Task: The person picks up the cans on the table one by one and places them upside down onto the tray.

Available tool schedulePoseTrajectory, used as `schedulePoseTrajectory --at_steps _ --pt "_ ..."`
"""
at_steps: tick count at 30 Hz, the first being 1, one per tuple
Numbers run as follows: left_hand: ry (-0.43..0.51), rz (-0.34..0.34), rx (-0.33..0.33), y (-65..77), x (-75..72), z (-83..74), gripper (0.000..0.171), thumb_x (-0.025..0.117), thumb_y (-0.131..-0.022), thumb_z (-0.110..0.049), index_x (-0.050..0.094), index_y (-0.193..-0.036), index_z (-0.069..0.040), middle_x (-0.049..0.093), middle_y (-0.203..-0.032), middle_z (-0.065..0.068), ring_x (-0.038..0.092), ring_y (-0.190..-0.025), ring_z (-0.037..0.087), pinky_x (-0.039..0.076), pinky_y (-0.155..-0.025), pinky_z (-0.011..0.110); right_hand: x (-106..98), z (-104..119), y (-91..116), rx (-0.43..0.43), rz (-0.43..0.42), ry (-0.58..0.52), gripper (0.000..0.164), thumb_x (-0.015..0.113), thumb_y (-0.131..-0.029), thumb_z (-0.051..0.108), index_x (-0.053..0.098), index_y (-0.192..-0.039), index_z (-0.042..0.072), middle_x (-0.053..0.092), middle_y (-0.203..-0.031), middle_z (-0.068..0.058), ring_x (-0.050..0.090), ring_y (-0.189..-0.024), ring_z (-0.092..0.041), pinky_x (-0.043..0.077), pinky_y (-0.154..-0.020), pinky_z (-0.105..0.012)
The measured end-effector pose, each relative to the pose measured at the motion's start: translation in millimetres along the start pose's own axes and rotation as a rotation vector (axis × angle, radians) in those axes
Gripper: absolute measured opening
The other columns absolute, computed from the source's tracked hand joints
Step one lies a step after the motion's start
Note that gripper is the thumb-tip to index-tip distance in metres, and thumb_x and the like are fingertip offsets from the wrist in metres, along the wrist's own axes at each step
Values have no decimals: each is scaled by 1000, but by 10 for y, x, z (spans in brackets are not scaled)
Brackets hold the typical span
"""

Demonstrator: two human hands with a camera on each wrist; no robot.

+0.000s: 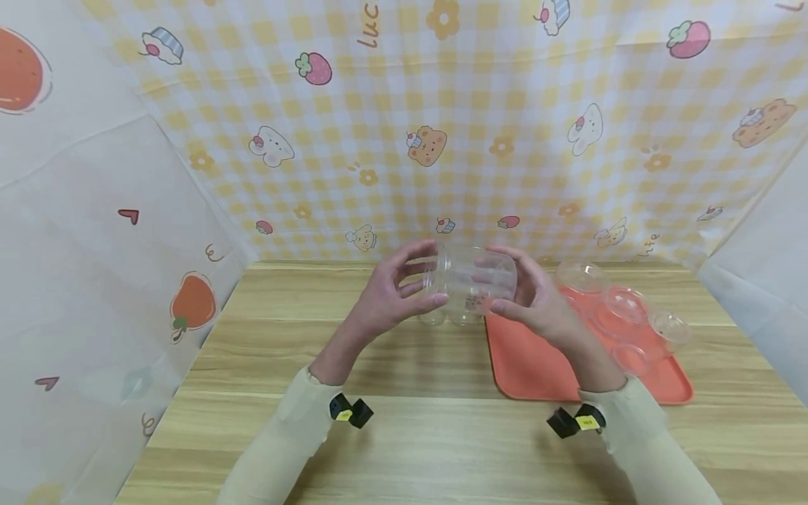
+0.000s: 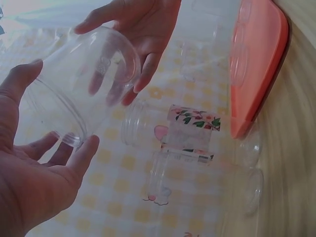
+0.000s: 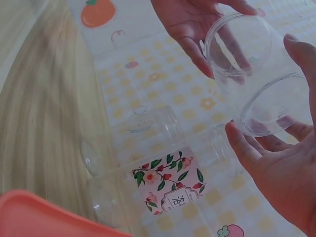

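A clear plastic jar (image 1: pixel 468 273) is held on its side in the air between both hands. My left hand (image 1: pixel 388 291) grips the ridged neck end, thumb on the near side and fingers around the far side. At the smooth base end, my right hand (image 1: pixel 536 291) holds it between thumb and fingers, some of which show through the clear wall. Below and behind it two more clear jars stand upright on the table. One, a labelled jar (image 3: pixel 170 180), bears a pink floral label; the other, a plain jar (image 2: pixel 212 190), stands right beside it.
To the right lies a red tray (image 1: pixel 536 365) with several clear round plastic pieces (image 1: pixel 625 305) on it. The wooden table (image 1: pixel 416 449) meets a yellow checked cloth (image 1: pixel 353 196) at the back. White printed sheets hang at both sides.
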State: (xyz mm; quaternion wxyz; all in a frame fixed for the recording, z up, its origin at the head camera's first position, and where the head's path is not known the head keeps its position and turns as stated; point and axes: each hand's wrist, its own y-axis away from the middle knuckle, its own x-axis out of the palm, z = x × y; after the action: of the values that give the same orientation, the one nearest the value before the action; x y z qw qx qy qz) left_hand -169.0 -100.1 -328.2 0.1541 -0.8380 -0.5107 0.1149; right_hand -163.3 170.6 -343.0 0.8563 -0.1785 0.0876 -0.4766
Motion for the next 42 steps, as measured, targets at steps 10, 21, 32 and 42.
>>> schedulePoseTrajectory --at_steps 10,21,32,42 --pt "-90 103 16 -11 -106 -9 83 83 -78 6 45 -150 -7 48 -146 8 50 -132 29 46 -106 38 -31 -1 23 -36 8 45 72 63 -90 -17 32 -153 -1 41 -144 -28 49 -132 -42 54 -94 -49" --pt "-155 133 23 -33 -179 28 84 85 -78 3 45 -150 -9 47 -148 6 50 -131 29 45 -107 41 -87 55 62 -27 -8 86 74 60 -88 -21 33 -153 0 41 -144 -27 49 -131 -42 51 -96 -53" --pt "-216 103 -11 -83 -273 80 79 86 -80 0 46 -148 -1 46 -150 12 47 -132 38 45 -107 40 -174 53 106 -60 -7 60 72 62 -90 -19 33 -153 -1 39 -143 -30 48 -130 -48 49 -101 -47" --pt "-270 53 -80 -127 -318 164 71 85 -84 -9 50 -145 -6 46 -149 15 46 -134 33 43 -109 38 -234 91 138 -82 -28 60 72 58 -87 -25 36 -151 -3 46 -141 -24 56 -126 -38 50 -100 -48"
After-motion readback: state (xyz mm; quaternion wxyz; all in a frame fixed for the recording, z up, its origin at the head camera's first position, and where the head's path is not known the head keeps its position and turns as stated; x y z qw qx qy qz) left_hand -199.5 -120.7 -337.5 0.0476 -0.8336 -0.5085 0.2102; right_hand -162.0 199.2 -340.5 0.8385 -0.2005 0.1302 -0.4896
